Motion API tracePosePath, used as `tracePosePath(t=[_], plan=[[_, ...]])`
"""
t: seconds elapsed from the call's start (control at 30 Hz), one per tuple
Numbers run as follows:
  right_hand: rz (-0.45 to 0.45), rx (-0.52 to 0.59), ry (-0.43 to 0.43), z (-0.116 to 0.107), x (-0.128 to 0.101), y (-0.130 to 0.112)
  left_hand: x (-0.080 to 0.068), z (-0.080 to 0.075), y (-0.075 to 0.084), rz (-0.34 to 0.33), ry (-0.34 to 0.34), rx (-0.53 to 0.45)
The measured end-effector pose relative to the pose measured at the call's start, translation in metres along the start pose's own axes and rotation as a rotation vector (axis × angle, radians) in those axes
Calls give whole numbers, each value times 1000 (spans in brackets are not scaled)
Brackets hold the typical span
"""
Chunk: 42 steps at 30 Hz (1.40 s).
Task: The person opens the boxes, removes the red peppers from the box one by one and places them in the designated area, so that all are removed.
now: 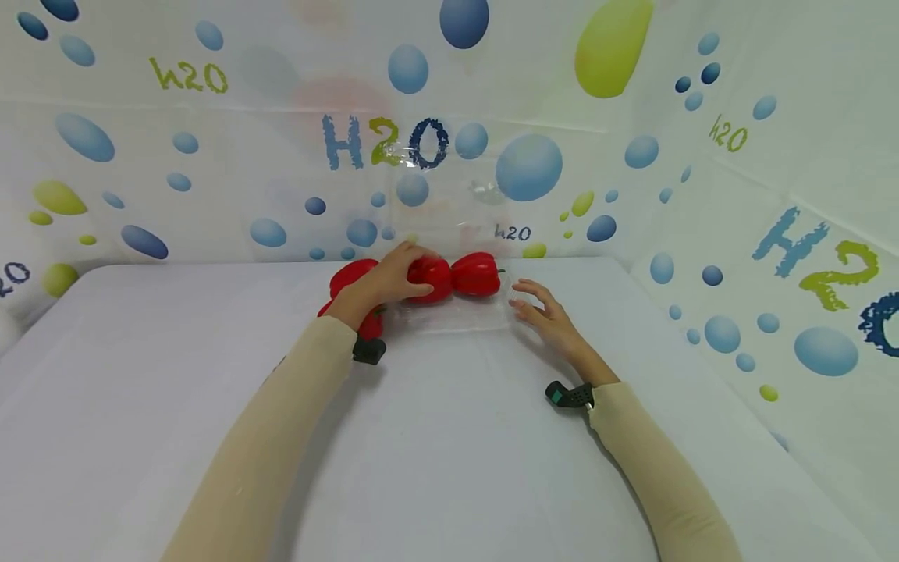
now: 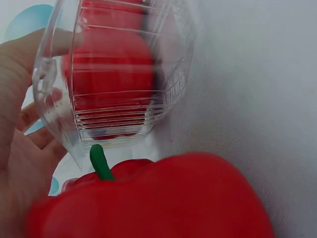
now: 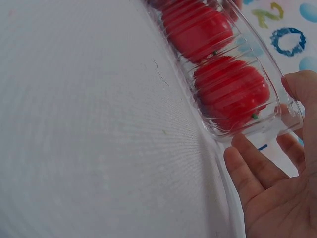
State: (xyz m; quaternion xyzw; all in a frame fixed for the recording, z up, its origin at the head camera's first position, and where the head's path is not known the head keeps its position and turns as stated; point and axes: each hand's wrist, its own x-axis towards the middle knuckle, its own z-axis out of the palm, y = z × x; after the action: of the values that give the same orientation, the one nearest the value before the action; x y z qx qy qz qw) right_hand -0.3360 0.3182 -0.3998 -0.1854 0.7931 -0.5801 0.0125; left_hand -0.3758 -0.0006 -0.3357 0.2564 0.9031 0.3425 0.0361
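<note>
In the head view a clear plastic container (image 1: 456, 318) holds red bell peppers in a row at the back of the table. My left hand (image 1: 393, 273) is over its left part, thumb and fingers around a red bell pepper (image 1: 437, 275). In the left wrist view the thumb reaches over the container's rim (image 2: 42, 94) to this pepper (image 2: 111, 69). Beside it lies another bell pepper (image 1: 476, 275), stem to the right. My right hand (image 1: 551, 316) is at the container's right end, fingers spread, thumb tip at the rim (image 3: 292, 101) in the right wrist view.
Left of the container, partly behind my left wrist, lie two more red bell peppers, one farther back (image 1: 349, 275) and one nearer (image 1: 371, 325). A white cloth covers the table (image 1: 449, 453). A patterned curtain (image 1: 281, 195) rises behind its back edge and along the right side.
</note>
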Motion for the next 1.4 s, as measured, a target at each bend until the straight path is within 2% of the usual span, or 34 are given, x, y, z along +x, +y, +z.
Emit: tracePosePath(t=[0.2, 0.57, 0.73, 0.9, 1.17, 1.4], plan=[[-1, 8, -1, 2, 0, -1, 3, -3, -6, -28, -18, 20], [0, 18, -3, 3, 0, -2, 11, -1, -4, -81, -56, 37], [16, 33, -12, 6, -3, -12, 10, -1, -2, -120, -62, 37], [18, 18, -18, 9, -7, -25, 9, -1, -2, -130, -54, 39], [-2, 5, 0, 5, -2, -4, 10, 2, -4, -130, -53, 32], [-19, -9, -1, 1, -2, 0, 10, 1, -3, -121, -50, 17]])
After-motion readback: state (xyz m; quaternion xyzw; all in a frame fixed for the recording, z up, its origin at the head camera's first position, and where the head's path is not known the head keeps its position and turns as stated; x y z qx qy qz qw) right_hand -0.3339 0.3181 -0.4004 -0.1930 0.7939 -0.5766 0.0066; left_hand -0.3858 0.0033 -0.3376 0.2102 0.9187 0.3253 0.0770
